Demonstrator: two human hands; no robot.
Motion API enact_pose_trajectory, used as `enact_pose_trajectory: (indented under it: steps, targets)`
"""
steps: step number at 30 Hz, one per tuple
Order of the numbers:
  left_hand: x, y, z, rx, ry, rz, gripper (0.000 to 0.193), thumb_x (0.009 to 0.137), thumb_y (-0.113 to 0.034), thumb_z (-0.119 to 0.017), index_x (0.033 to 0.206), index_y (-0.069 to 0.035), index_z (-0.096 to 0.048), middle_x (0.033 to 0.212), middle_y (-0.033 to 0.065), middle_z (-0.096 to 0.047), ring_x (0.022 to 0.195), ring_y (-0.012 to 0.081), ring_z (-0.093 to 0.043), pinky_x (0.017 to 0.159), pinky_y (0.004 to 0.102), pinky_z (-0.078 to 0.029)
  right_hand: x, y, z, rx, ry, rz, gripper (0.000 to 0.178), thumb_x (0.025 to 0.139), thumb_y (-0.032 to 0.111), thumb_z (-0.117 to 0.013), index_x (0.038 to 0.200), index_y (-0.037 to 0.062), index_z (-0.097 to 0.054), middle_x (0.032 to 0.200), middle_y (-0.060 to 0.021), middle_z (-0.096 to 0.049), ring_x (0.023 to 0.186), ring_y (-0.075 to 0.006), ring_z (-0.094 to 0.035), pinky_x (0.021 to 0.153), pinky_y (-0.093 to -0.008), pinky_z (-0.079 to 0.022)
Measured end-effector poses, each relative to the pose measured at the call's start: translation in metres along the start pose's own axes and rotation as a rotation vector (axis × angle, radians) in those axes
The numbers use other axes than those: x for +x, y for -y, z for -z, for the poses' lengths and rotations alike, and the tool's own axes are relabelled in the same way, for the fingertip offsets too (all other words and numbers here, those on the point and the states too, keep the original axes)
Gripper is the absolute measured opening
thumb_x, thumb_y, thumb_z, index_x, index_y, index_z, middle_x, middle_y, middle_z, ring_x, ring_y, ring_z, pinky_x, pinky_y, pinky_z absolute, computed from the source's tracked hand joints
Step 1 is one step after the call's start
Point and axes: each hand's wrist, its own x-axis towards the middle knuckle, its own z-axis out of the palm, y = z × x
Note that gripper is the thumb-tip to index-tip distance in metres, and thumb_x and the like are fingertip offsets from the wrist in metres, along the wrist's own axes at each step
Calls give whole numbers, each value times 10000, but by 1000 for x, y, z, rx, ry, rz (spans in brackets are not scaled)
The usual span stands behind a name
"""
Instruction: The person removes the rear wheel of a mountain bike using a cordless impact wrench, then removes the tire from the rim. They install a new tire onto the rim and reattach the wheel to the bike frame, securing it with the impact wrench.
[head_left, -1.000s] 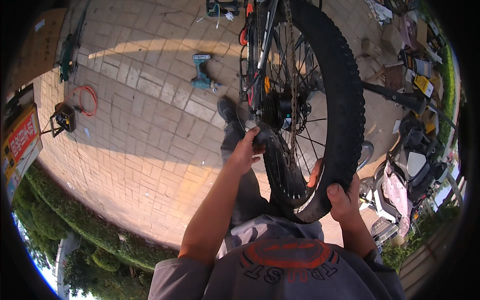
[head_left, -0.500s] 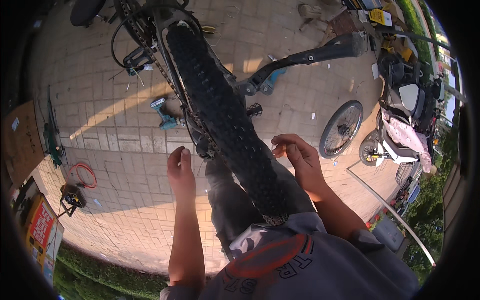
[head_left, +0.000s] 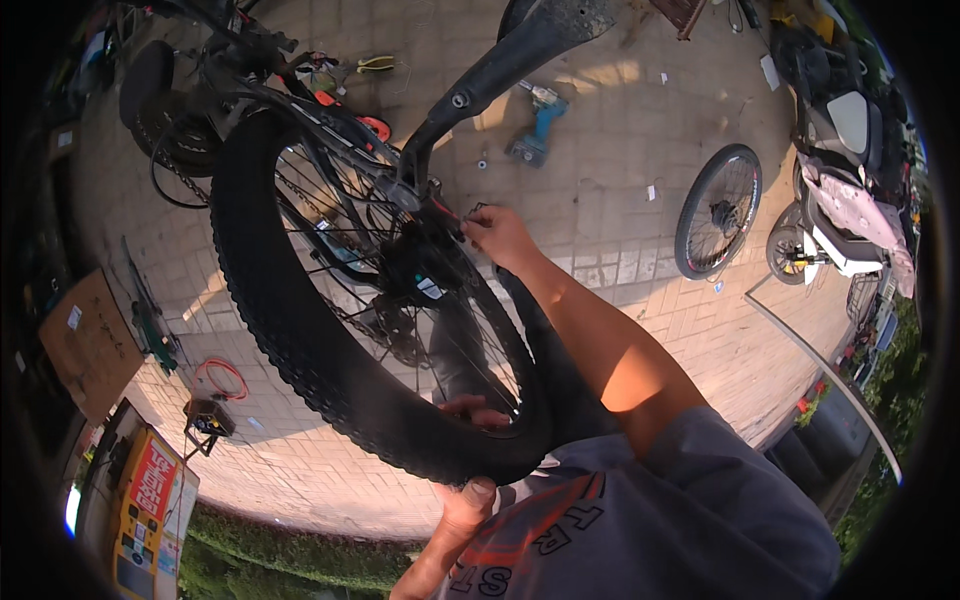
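A bicycle wheel with a knobbly black tyre (head_left: 262, 290) stands tilted in front of me, mounted in the bicycle's rear. My left hand (head_left: 468, 500) is closed round the tyre's near edge, thumb outside and fingers reaching in past the rim. My right hand (head_left: 500, 238) is beside the black hub (head_left: 405, 268), fingertips pinched together close to a thin red piece by the axle. What they hold, if anything, is too small to make out. A thick black bar (head_left: 500, 75) rises from near the axle toward the upper right.
A blue cordless drill (head_left: 540, 130) lies on the brick paving beyond my right hand. Another wheel (head_left: 718, 212) lies to the right, near a parked scooter (head_left: 850, 240). Yellow-handled pliers (head_left: 376, 64) are at the far side; a red cable coil (head_left: 222, 380) is at left.
The tyre has swung left and tilted, showing its spokes and hub. My left hand has taken hold of the tyre; my right hand has moved up and left to the axle area.
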Motion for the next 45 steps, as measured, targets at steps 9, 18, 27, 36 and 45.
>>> enact_pose_trajectory:
  steps: [9,18,27,36,45]
  targets:
    - [10,-10,-18,-126,-136,-13,895,680,-488,-803,1282,25,-384,1002,129,-544,882,199,-559,753,313,-455,7,11,7,-100,101,-157,253,829,239,-674,931,8,-675,717,-145,-662,676,-233,-650,656,-368,-496]
    - [7,0,-18,-73,-88,-24,967,657,-494,-820,1352,17,-381,1006,121,-563,868,190,-552,764,301,-444,9,1,9,-183,31,-34,283,844,272,-677,963,15,-673,806,-166,-678,764,-286,-663,705,-390,-498]
    - [-5,-4,22,103,-61,-183,1093,777,-811,-421,1452,36,-275,1446,173,-371,1298,252,-414,1078,402,-316,-116,78,11,228,73,-119,401,947,386,-603,1095,14,-583,964,-21,-598,864,-107,-523,797,-270,-427]
    - [103,23,219,6,-393,6,476,979,-373,-517,1246,17,-578,1216,123,-625,1194,188,-533,1022,372,-372,-292,179,-5,-170,192,83,847,755,373,-816,1337,-50,-368,1256,-151,-528,1148,-249,-531,991,-364,-406]
    - [238,61,262,453,498,-45,873,774,-276,-753,1471,-7,-302,1499,180,-342,1390,285,-318,1132,369,-253,-291,164,-13,-266,-130,86,705,682,74,-742,1288,-83,-418,1181,-188,-570,1074,-277,-614,956,-435,-521]
